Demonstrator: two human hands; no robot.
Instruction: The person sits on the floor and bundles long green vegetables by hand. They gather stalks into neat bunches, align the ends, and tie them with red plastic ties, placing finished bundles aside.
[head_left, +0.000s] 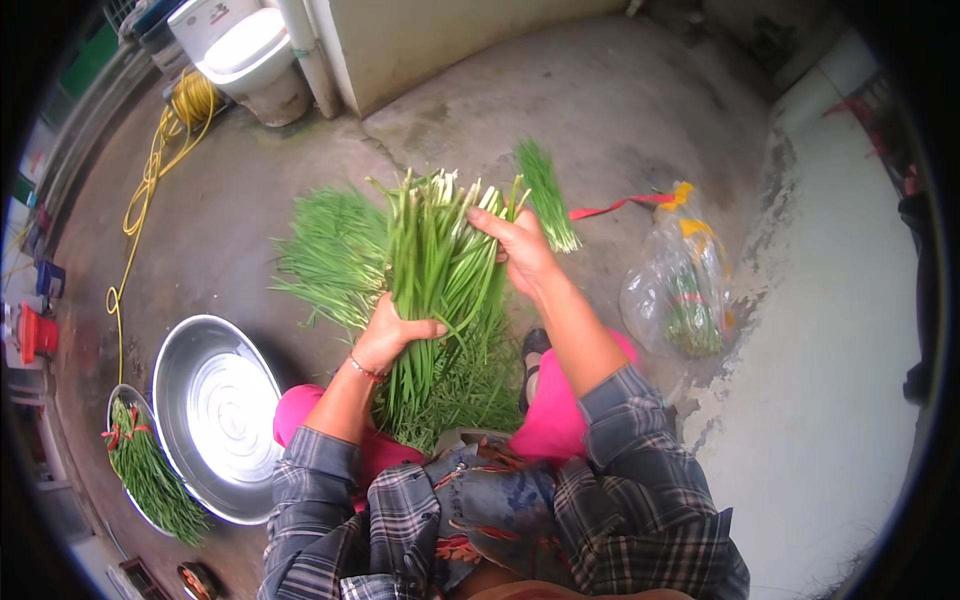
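Observation:
A thick bunch of green garlic chives (439, 262) is held upright in front of me, its pale cut ends at the top. My left hand (394, 334) grips the bunch low on its left side, thumb across the leaves. Near the pale ends, my right hand (517, 244) holds the bunch from the right, thumb on the stalks. Behind and left of it lies a spread pile of chives (330, 247) on the floor. A smaller bundle of chives (546, 196) lies beyond my right hand. Loose green leaves (465, 409) cover the ground between my knees.
At left stand a large metal basin (217, 420) and a smaller basin with a chive bundle (154, 472) tied in red. A clear plastic bag (645, 300) holding chives and a red strip (619, 204) lie at right. A yellow hose (154, 165) and a toilet (259, 67) are at upper left.

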